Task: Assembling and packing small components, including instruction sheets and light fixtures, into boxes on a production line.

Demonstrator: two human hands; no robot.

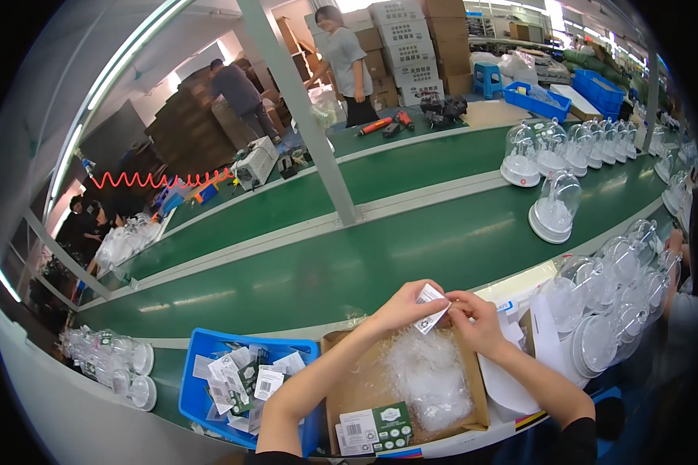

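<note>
Bare forearms are framing the head view's foreground. My left hand is pinching a white card over the cardboard box's far edge; my right hand is meeting its corner, grip unclear. I should be steadying it lightly, avoiding creases. It is looking small, tilted, barcode-marked.

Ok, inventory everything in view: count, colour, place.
Held card: one, white, centre
Tray: one, cardboard brown, lower centre
Plastic strands: uncounted, clear, in tray
Bin: one, blue, left of tray
Loose cards: many, white and green, bin and tray
Domes: many, clear on white, right and lower left
Belts: two, green, beyond tray
Hose: one, red, upper left
Stool: one, blue, upper right
Boxes: many, white and brown, background
People: at least three, grey or dark clothing, background
Left hand: one, at card
Right hand: one, at card
</note>
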